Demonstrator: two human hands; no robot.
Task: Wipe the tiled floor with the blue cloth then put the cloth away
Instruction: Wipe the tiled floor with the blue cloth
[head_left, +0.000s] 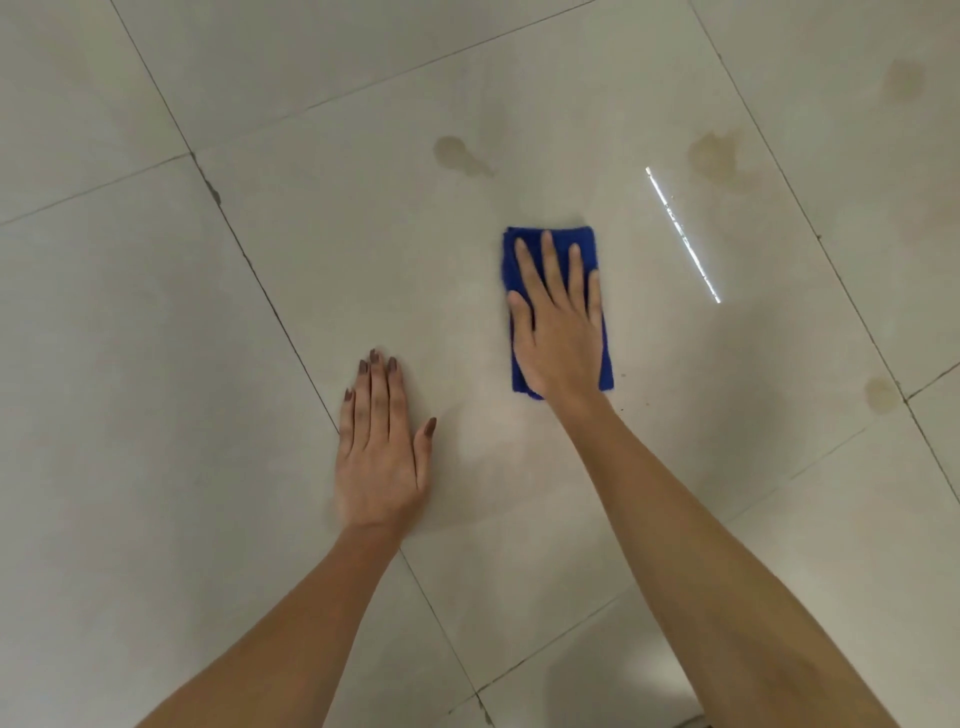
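Note:
The folded blue cloth (556, 235) lies on the pale tiled floor (337, 249), a little right of centre. My right hand (558, 322) lies flat on top of it, palm down with the fingers spread, pressing it to the tile. Only the cloth's far end and side edges show around the hand. My left hand (379, 457) rests flat on the bare floor to the left and nearer me, fingers together, holding nothing.
Brownish stains mark the floor beyond the cloth (457, 153), to the far right (714, 158), at the top right (904, 78) and by a grout line on the right (880, 395). A bright streak of reflected light (683, 234) lies right of the cloth.

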